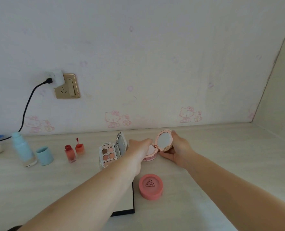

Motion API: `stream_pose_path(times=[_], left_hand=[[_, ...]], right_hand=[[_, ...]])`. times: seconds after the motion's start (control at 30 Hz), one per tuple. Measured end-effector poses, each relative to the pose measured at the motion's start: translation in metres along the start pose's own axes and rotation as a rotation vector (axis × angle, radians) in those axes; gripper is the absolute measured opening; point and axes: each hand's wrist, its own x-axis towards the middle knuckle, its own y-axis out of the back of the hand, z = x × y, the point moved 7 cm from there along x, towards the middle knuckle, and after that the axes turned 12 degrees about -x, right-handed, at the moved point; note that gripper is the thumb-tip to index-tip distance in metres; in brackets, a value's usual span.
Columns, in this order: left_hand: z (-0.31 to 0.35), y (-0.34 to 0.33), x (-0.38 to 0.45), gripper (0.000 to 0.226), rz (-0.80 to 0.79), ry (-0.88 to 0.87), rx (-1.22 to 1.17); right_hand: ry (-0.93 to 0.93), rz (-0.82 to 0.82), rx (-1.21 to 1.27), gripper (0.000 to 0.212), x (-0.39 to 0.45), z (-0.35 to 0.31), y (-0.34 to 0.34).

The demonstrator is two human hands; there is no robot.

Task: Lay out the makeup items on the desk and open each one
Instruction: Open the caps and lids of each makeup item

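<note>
On the counter (221, 164) the things stand in a row before the wall. At nine o'clock is an uncapped bottle (22, 150), its cap (45, 155) just beside it toward three o'clock. Next toward three o'clock come a lip-tint bottle (70, 153) and its wand cap (79, 147), then an open palette (110, 153), then an open compact (156, 147). At six o'clock from the compact, apart from it, lies a round shut case (151, 186), with a flat box (126, 204) just beside it at nine o'clock.

A gold wall socket (67, 86) holds a white adapter (56, 77) with a black cable (27, 105). Pink cartoon stickers (112, 118) line the wall.
</note>
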Motion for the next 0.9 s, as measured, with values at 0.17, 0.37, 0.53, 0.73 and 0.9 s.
stream_pose_path(times=[0.17, 0.37, 0.53, 0.73, 0.9], left_hand=[[0.004, 0.000, -0.016, 0.071, -0.066, -0.043, 0.102], [0.025, 0.027, -0.045, 0.081, -0.144, -0.078, -0.057], [0.037, 0.069, -0.072, 0.020, -0.140, -0.144, -0.096], [0.032, 0.128, -0.089, 0.028, -0.050, -0.393, 0.399], [-0.001, 0.150, -0.095, 0.043, -0.120, -0.315, 0.638]], right_hand=[[0.037, 0.020, -0.036, 0.036, -0.015, -0.008, 0.016], [0.275, 0.156, -0.255, 0.042, -0.046, -0.021, 0.038], [0.471, 0.121, -0.502, 0.038, -0.080, -0.027, 0.012], [0.739, -0.132, -1.250, 0.046, -0.136, -0.009, -0.053], [0.979, -0.134, -1.986, 0.071, -0.160, 0.031, -0.089]])
